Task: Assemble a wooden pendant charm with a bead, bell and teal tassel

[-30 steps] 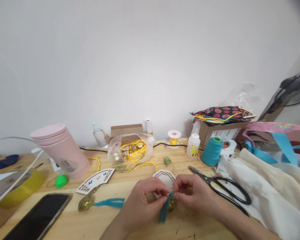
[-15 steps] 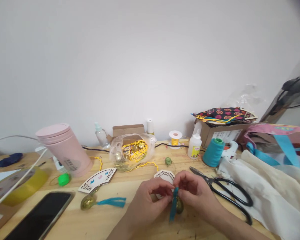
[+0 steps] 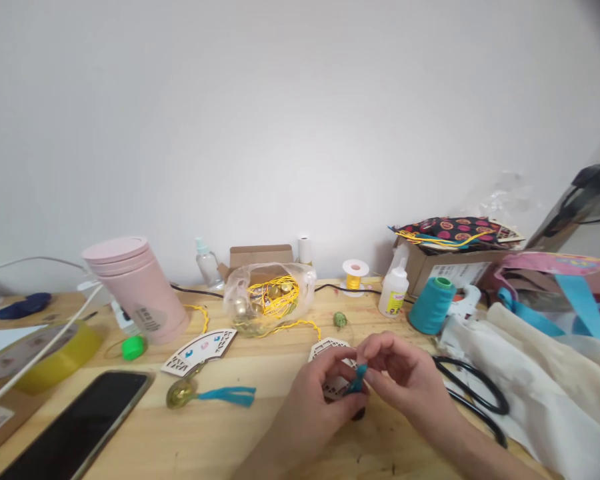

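A blue thread tassel (image 3: 359, 379) is pinched between the fingertips of my left hand (image 3: 323, 390) and my right hand (image 3: 403, 373), both closed. My left fingers hide most of its strands, and a bell below is nearly covered too. Just behind the hands lies a pale cut-out wooden ornament (image 3: 321, 348), partly hidden, with a yellow cord (image 3: 300, 324) running from its top. To the left is a fan-shaped wooden ornament (image 3: 199, 351). A brass bell (image 3: 181, 393) with a blue tassel (image 3: 230, 395) hangs off it, flat on the table.
Black-handled scissors (image 3: 473, 390) lie beside my right hand, blades hidden. Behind stand a glue bottle (image 3: 394, 291), a teal thread cone (image 3: 431, 307) and a plastic bag (image 3: 233, 293) of bells and cord. A phone (image 3: 75, 423) and a pink tumbler (image 3: 140, 293) are left; white cloth (image 3: 480, 353) is right.
The blue tassel strands, which hung down below my fingers, are now gathered up in the pinch. My left hand has shifted over the bell, and my right hand now covers the scissor blades.
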The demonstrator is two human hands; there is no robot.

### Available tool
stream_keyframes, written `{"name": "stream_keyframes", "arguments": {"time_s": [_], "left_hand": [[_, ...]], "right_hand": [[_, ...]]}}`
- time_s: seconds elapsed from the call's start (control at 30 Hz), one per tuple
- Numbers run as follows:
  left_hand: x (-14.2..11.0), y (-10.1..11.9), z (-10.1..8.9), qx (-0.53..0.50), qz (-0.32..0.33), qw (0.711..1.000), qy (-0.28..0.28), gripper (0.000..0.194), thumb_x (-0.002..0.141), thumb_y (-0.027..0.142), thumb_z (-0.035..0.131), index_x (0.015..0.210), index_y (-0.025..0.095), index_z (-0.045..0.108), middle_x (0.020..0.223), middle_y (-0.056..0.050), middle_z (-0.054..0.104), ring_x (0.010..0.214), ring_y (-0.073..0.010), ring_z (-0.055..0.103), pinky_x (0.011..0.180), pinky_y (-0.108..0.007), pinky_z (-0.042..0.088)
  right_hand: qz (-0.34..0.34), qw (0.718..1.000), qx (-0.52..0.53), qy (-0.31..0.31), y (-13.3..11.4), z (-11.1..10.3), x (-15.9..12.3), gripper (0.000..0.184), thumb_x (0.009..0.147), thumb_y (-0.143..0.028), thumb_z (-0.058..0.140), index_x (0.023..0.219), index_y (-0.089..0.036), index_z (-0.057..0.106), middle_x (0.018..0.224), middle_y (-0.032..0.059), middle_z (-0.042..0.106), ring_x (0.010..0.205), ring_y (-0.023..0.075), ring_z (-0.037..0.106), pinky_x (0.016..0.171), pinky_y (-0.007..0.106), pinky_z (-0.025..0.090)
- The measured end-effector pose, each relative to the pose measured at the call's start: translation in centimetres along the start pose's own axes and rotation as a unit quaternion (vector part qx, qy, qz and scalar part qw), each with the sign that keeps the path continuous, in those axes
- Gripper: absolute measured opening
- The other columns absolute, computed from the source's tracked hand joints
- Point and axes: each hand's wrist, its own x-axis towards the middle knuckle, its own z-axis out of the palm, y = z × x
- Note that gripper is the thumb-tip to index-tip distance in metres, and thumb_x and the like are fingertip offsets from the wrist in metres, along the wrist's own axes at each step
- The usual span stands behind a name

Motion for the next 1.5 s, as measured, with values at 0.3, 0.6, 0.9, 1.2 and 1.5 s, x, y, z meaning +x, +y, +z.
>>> {"name": "stream_keyframes", "arguments": {"time_s": [0.3,0.6,0.9,1.2,1.5], "left_hand": [[-0.1,-0.4,-0.2,0.056,-0.015,0.998,0.013,0.016,0.069,0.021,0.057,0.084,0.016,0.061,0.069,-0.001,0.058,0.059,-0.0110,0.051,0.053,-0.021,0.041],[-0.2,0.1,-0.4,0.078,-0.024,0.996,0.035,0.021,0.074,0.029,0.051,0.067,0.013,0.062,0.055,0.001,0.050,0.051,-0.0086,0.043,0.047,-0.019,0.033],[-0.1,-0.3,-0.7,0.092,-0.034,0.994,0.043,0.021,0.073,0.030,0.052,0.069,0.013,0.063,0.054,0.001,0.050,0.049,-0.0091,0.043,0.046,-0.020,0.034],[-0.1,0.1,-0.5,0.091,-0.041,0.995,0.029,0.021,0.071,0.031,0.054,0.065,0.013,0.061,0.053,0.002,0.050,0.047,-0.0083,0.043,0.044,-0.019,0.034],[0.0,-0.3,-0.8,0.101,-0.046,0.993,0.029,0.017,0.070,0.027,0.055,0.068,0.012,0.062,0.055,0.001,0.053,0.048,-0.0090,0.046,0.045,-0.019,0.036]], "right_hand": [[-0.006,0.987,-0.158,0.027,-0.3,-0.6,0.5,0.010,0.067,-0.011,0.052,0.072,-0.020,0.052,0.063,-0.0017,0.052,0.054,0.0112,0.046,0.052,0.024,0.038],[0.111,0.989,0.100,0.001,-0.4,-0.4,0.7,0.011,0.066,-0.017,0.062,0.071,-0.018,0.052,0.066,-0.0019,0.054,0.055,0.0081,0.045,0.048,0.019,0.035],[0.019,0.984,-0.167,-0.054,-1.5,-1.2,0.6,0.013,0.064,-0.011,0.056,0.074,-0.019,0.059,0.054,-0.0036,0.048,0.050,0.0101,0.044,0.050,0.022,0.035],[0.105,0.991,-0.081,0.011,-0.5,-0.7,0.7,0.006,0.064,-0.017,0.059,0.067,-0.018,0.064,0.056,-0.0013,0.056,0.048,0.0098,0.044,0.047,0.022,0.035],[0.231,0.898,0.363,0.096,0.0,-0.2,0.7,0.016,0.058,-0.017,0.072,0.072,-0.017,0.064,0.064,-0.0042,0.055,0.050,0.0035,0.047,0.049,0.014,0.041]]}}
